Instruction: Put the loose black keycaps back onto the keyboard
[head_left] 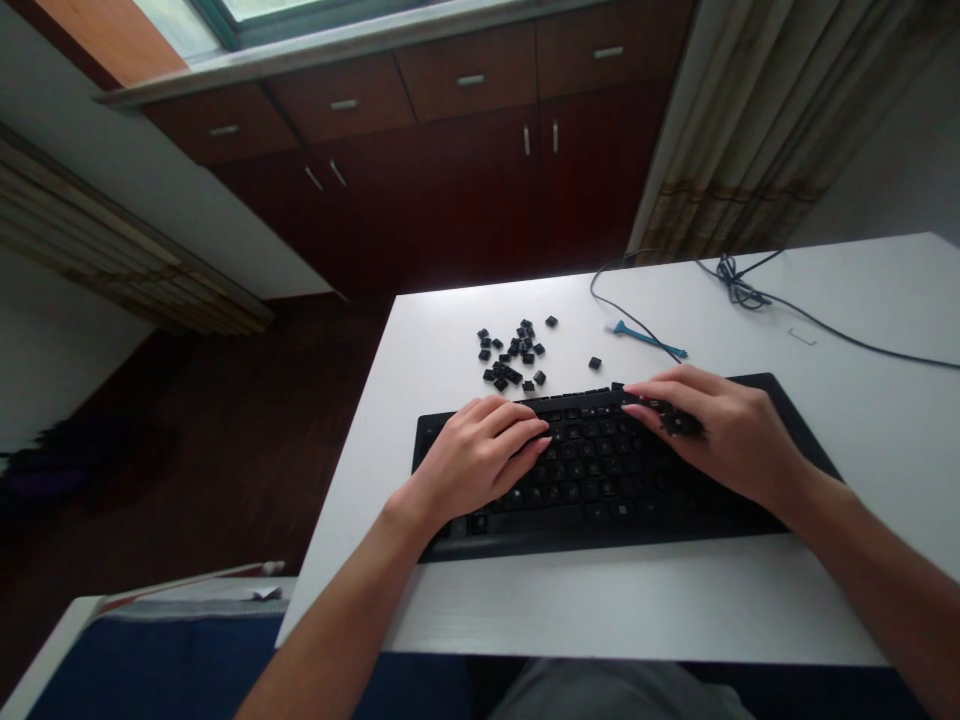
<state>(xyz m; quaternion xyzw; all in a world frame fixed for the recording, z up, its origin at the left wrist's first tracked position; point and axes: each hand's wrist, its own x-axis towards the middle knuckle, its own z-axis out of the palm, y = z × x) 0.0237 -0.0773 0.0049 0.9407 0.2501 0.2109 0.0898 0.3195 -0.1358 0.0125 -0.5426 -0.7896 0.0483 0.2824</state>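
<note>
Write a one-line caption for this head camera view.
Left hand and right hand at a black keyboard, right fingers pinching something dark, loose keycaps on the white desk.

The left hand rests on a black keyboard, with loose black square keycaps scattered just beyond it on a white table. The right hand pinches a black keycap, a blue plastic pry tool lying beyond it.

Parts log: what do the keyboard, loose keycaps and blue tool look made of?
The keyboard looks like matte black plastic: dull sheen. The keycaps seem the same, small molded pieces. The blue tool looks plastic; too small to be sure.
</note>
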